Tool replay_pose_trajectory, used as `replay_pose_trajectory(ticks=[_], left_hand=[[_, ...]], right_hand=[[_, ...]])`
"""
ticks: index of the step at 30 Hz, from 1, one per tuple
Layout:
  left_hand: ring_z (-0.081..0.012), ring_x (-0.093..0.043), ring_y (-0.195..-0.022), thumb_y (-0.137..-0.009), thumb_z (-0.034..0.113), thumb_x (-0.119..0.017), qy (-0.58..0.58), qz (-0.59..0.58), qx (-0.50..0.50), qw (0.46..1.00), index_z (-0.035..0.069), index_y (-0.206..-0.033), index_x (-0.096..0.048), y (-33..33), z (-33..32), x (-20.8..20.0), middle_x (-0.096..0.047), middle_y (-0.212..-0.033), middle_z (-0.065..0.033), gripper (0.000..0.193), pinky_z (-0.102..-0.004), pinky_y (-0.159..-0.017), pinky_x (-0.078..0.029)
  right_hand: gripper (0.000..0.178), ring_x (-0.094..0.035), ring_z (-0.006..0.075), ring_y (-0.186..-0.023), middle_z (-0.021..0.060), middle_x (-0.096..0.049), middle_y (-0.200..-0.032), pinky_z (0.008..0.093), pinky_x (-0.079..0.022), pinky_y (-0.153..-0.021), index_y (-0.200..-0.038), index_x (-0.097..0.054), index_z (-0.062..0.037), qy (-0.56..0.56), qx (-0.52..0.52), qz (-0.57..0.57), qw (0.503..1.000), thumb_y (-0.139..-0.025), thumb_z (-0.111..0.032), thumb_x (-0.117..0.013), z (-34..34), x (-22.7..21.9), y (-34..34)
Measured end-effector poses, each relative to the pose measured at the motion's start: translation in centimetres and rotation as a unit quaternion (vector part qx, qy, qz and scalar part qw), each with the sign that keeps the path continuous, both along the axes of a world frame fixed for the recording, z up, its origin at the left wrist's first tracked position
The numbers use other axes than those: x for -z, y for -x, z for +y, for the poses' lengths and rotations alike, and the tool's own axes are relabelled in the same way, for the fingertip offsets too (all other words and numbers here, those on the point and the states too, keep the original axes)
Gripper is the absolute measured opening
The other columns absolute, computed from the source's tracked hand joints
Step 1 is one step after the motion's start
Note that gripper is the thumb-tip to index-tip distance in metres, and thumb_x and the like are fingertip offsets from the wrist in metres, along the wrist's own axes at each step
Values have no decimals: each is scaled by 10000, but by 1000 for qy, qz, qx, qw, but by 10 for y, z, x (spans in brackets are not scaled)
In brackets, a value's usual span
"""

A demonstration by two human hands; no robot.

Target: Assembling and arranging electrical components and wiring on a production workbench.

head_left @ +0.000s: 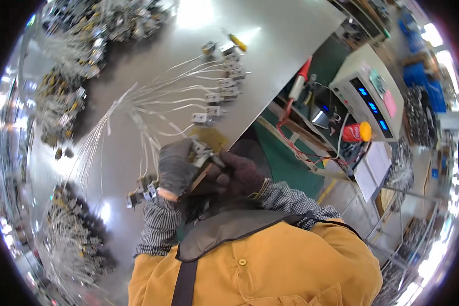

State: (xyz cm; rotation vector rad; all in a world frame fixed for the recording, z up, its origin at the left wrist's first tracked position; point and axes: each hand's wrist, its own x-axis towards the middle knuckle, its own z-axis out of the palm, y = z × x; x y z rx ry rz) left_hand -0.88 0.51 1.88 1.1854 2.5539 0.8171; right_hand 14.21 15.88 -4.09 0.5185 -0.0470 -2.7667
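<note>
In grey gloves, my left hand (176, 167) is closed on a small metal part (201, 151) with a block-like body, close to the table's near edge. My right hand (239, 171), in a dark reddish glove, meets it from the right with its fingers curled. What lies between its fingertips is too small to make out. A brownish strip (201, 177) slants below the metal part, between the hands. Just beyond them lies a yellowish flat piece (210, 136). Similar metal parts (224, 92) stand in a row ahead, their white wires (132, 99) gathered leftward into a bundle.
Heaps of wired parts (71, 97) cover the table's left side, with another pile (71, 239) nearer me. A yellow-handled tool (237, 43) lies past the row. At right stand a box with blue displays (364, 92), a red-and-white tool (300, 84) and a red jar (353, 132).
</note>
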Motion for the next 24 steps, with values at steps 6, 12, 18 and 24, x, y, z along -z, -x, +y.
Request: replay_pose_trajectory(ticks=[6, 12, 18, 24], left_hand=[[-404, -687, -848, -864, 405, -795, 41, 20, -25, 999, 88, -1119, -719, -5, 8, -2, -701, -859, -166, 414, -491, -797, -529], [-314, -726, -833, -873, 323, -803, 24, 58, -12, 998, 76, -1174, -729, -5, 2, 6, -750, -902, -114, 396, -446, -794, -550], [-310, -730, -844, -874, 319, -806, 15, 56, -19, 998, 83, -1157, -729, -6, 0, 11, -754, -907, -98, 376, -441, -798, -555], [-330, -705, -841, -826, 357, -851, 11, 43, -30, 999, 83, -1099, -726, -5, 5, 6, -718, -851, -104, 407, -450, -811, -534]], right_hand=[[382, -708, 197, -736, 96, -738, -973, 406, -615, -672, -1267, -626, -59, -178, -46, -52, 982, -1098, -386, -524, 15, -6, -19], [270, -684, 151, -826, 91, -704, -943, 303, -554, -613, -1215, -636, -61, -302, 192, -93, 929, -1074, -277, -560, 83, -22, -31], [146, -605, 113, -718, 55, -699, -904, 288, -516, -603, -1055, -622, -125, -331, 417, -253, 808, -1014, -259, -661, 158, 0, -49], [138, -641, 145, -766, 65, -715, -1012, 318, -525, -624, -1047, -604, -143, -340, 323, -148, 871, -1020, -271, -647, 142, 19, -49]])
